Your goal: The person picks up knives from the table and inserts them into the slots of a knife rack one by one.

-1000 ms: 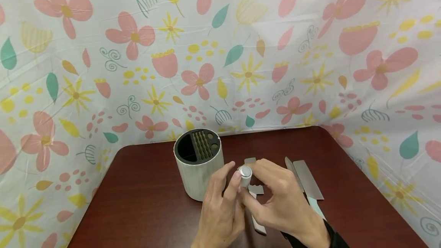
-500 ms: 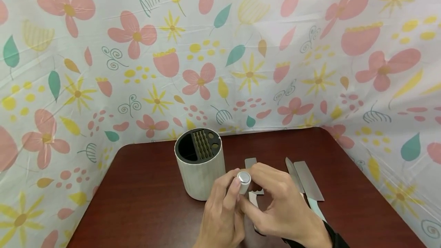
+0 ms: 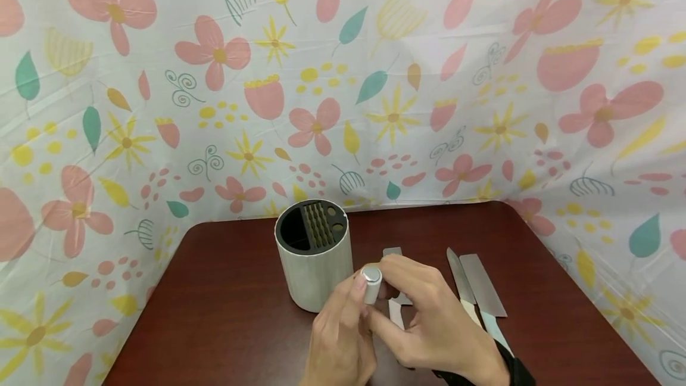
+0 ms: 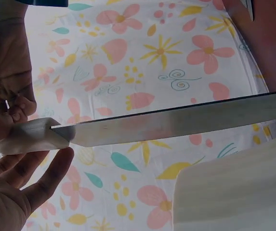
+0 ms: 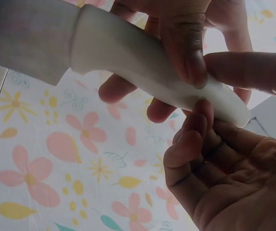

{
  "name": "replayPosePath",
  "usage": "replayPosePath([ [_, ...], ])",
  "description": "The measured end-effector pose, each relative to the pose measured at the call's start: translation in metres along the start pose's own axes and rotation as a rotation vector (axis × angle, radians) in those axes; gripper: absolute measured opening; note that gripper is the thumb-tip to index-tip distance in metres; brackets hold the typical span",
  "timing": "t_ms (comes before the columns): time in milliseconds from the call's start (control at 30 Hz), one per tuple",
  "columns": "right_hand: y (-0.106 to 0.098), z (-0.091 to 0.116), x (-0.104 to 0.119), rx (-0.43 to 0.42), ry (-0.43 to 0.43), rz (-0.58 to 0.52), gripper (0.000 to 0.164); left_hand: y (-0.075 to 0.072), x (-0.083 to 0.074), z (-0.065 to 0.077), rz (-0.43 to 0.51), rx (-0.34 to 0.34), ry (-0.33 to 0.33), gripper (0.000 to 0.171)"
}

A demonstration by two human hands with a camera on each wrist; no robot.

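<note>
My left hand (image 3: 340, 335) and right hand (image 3: 436, 320) meet on the pale handle of a kitchen knife (image 3: 371, 290), whose silver-capped butt faces up in the head view. The left thumb lies along the handle with fingers behind it, plain in the right wrist view. There the fingers of my right hand (image 5: 239, 178) pinch the handle near its end. A long metal blade (image 4: 176, 120) stretches from the handle in the left wrist view, apart from anything else; the hands hide it in the head view. Left of them stands a round pale knife block (image 3: 316, 279) with a dark slotted top.
On the dark red table (image 3: 236, 302) to the right lie a narrow pointed knife (image 3: 458, 276) and a broad-bladed knife (image 3: 482, 285) with a pale blue handle. Behind my right hand, a white handle (image 3: 395, 314) and a grey metal piece (image 3: 392, 251) show partly. Flowered cloth (image 3: 214, 124) hangs behind.
The held knife's butt has come slightly left and down in the head view, closer to the block, with both hands following. The view itself has shifted a little. The grip looks much the same.
</note>
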State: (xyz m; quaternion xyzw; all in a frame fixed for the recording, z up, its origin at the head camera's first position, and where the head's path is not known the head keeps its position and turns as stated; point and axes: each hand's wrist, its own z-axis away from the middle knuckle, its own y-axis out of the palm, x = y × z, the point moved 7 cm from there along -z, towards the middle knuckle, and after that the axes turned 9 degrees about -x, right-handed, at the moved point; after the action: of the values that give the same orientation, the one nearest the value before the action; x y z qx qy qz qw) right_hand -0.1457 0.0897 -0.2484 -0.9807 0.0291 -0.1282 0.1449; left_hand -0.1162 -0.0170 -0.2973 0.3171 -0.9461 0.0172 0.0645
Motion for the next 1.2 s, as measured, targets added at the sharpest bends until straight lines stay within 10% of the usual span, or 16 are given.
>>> replayPosePath([
  [267, -0.004, -0.004, -0.017, 0.003, 0.079, -0.138, 0.022, -0.007, 0.008, -0.007, -0.047, -0.051, 0.006, 0.029],
  [667, 0.008, -0.006, -0.098, -0.029, 0.325, 0.119, 0.029, -0.024, 0.007, -0.031, -0.057, -0.118, 0.083, 0.028],
  [1200, 0.089, 0.025, -0.217, 0.296, 0.629, 0.207, 0.045, -0.034, 0.015, -0.040, -0.108, -0.107, 0.073, 0.029],
])
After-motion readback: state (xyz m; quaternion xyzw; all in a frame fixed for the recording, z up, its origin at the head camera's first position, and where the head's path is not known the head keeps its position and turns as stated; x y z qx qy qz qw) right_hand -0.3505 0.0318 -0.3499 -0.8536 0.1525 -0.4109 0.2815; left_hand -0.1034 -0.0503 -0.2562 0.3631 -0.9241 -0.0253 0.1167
